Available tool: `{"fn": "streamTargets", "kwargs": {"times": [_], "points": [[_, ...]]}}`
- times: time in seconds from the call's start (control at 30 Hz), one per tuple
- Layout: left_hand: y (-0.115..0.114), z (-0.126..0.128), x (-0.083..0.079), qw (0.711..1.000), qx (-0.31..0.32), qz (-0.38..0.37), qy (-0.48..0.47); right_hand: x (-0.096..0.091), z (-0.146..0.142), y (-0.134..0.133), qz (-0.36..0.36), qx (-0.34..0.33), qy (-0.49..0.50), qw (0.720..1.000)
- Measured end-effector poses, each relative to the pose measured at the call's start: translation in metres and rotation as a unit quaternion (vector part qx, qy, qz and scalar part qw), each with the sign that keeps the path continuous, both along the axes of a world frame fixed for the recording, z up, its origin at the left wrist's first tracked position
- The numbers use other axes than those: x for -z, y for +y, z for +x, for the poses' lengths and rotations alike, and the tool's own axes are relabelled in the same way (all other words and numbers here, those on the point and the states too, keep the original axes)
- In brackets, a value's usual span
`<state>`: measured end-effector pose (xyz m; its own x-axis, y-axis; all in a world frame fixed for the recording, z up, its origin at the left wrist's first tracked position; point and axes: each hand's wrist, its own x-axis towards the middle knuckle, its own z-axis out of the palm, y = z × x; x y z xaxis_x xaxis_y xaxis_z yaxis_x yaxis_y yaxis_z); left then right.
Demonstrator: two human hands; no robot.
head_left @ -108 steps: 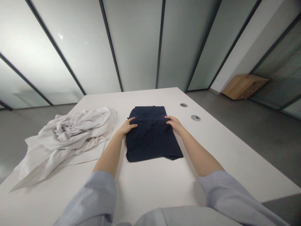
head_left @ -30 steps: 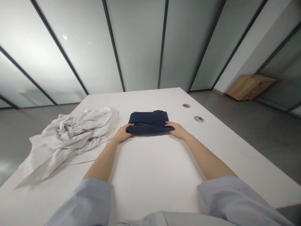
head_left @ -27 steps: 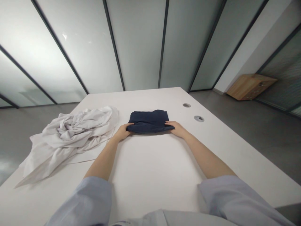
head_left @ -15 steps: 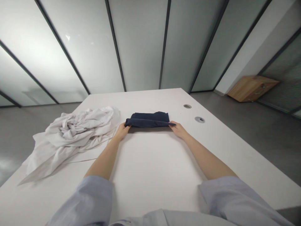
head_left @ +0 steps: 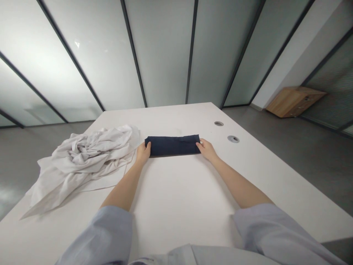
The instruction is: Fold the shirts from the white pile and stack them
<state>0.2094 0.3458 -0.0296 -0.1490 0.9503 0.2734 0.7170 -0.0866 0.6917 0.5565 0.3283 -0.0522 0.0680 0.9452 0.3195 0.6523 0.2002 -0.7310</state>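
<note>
A dark navy cloth (head_left: 174, 145), folded into a neat flat rectangle, lies crosswise near the middle of the white table (head_left: 182, 195). My left hand (head_left: 143, 151) grips its left end, thumb on top and fingers around the far side. At the right end my right hand (head_left: 206, 148) pinches the cloth, its thumb resting on the upper face. The fingertips behind the cloth are partly hidden. Whether the cloth is a garment or a plain piece of fabric cannot be made out.
A crumpled heap of white cloth (head_left: 91, 154) covers the table's left side, just beyond my left forearm. Two round cable holes, one grey-rimmed (head_left: 233, 139), are set in the tabletop at right. Frosted glass panels (head_left: 162, 55) and a wooden cabinet (head_left: 293, 101) stand beyond.
The near part of the navy cloth has been folded over away from me, leaving one narrower, even rectangle. Both hands have shifted their hold, thumbs now on top.
</note>
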Motion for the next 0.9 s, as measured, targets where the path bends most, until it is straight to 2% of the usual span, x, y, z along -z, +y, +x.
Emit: {"fn": "streamTargets", "kwargs": {"times": [0.13, 0.27, 0.33, 0.4, 0.47, 0.57, 0.67, 0.77, 0.9], "points": [[0.002, 0.0, 0.003, 0.999, -0.026, -0.006, 0.041, -0.003, 0.002, 0.001, -0.005, 0.04, -0.053, 0.998], [0.001, -0.002, 0.001, 0.998, -0.057, -0.013, 0.02, -0.002, 0.005, 0.004, -0.018, 0.052, -0.069, 0.996], [-0.003, -0.002, -0.005, 0.997, -0.065, 0.043, 0.017, -0.002, 0.006, 0.005, -0.004, 0.06, -0.07, 0.996], [-0.009, 0.0, -0.013, 0.99, -0.057, 0.121, 0.051, -0.003, 0.004, 0.003, 0.042, 0.07, -0.086, 0.993], [-0.016, 0.007, -0.021, 0.981, -0.003, 0.16, 0.107, -0.007, -0.002, 0.0, 0.093, 0.062, -0.12, 0.986], [-0.024, 0.027, -0.027, 0.969, 0.114, 0.13, 0.175, -0.016, -0.016, -0.005, 0.116, -0.011, -0.186, 0.976], [-0.026, 0.048, -0.021, 0.961, 0.166, 0.082, 0.205, -0.022, -0.035, -0.007, 0.09, -0.089, -0.256, 0.958], [-0.021, 0.056, -0.01, 0.962, 0.159, 0.031, 0.22, -0.02, -0.048, -0.003, 0.044, -0.119, -0.309, 0.942], [-0.01, 0.045, -0.002, 0.974, 0.099, -0.022, 0.201, -0.008, -0.053, 0.01, -0.027, -0.093, -0.316, 0.944]]}}
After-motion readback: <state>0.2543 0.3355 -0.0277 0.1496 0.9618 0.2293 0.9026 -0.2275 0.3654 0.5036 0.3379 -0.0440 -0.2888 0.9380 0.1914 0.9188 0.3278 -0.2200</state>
